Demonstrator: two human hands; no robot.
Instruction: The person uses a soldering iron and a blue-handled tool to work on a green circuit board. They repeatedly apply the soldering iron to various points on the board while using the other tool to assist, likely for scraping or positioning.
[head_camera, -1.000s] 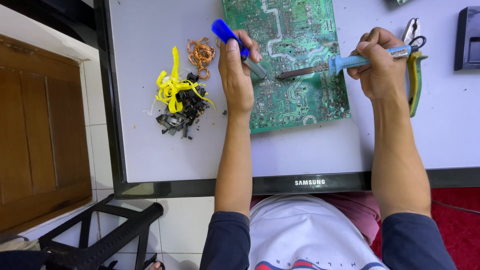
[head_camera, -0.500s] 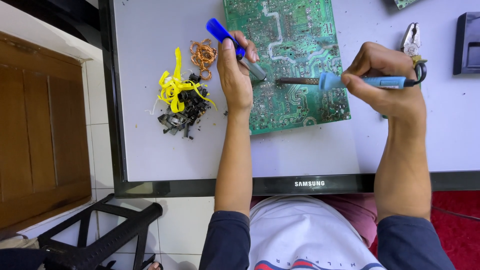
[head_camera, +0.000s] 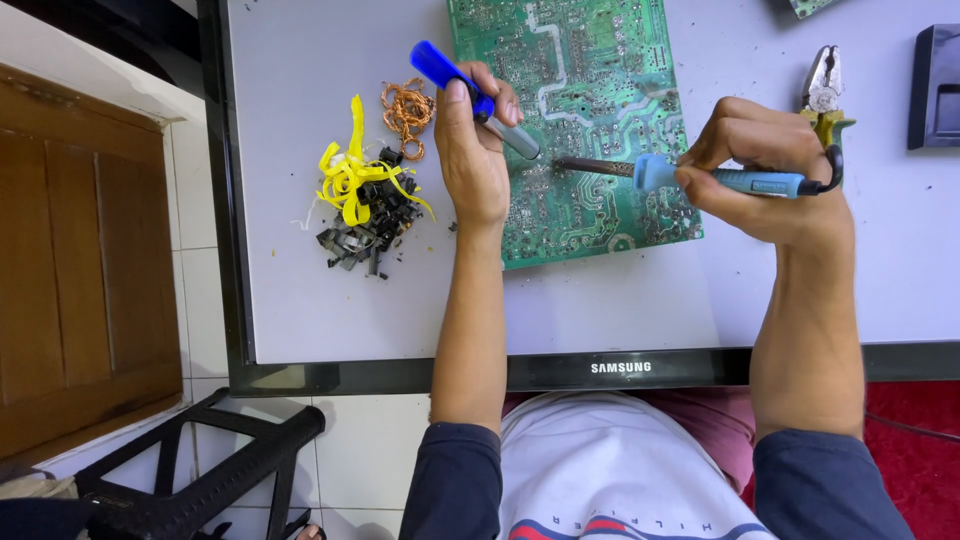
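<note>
White and dust-flecked, the worktop (head_camera: 330, 310) has a dark frame along its near and left edges, and a green circuit board (head_camera: 600, 60) lies flat on it, solder side up. Left of the board, the left hand (head_camera: 472, 165) rests at the board's left edge with its grip closed around a blue-handled tool (head_camera: 450, 75); the tool's grey metal end (head_camera: 515, 140) points down onto the board, though I cannot quite tell whether the tip touches it. Right of the board, the right hand (head_camera: 775, 180) has its fingers clamped on the light-blue handle of a soldering iron (head_camera: 660, 172), which lies nearly level with its dark tip on the board's middle, close to the grey end of the other tool. Further left of the board sits a small heap of scraps: yellow strips (head_camera: 350, 175), black bits (head_camera: 365, 230) and a tangle of copper wire (head_camera: 405, 110). Behind the right hand, off the board's right side, lies a pair of pliers (head_camera: 825, 85) with yellow-green handles, and a black box (head_camera: 935, 85) sits at the far right edge.
</note>
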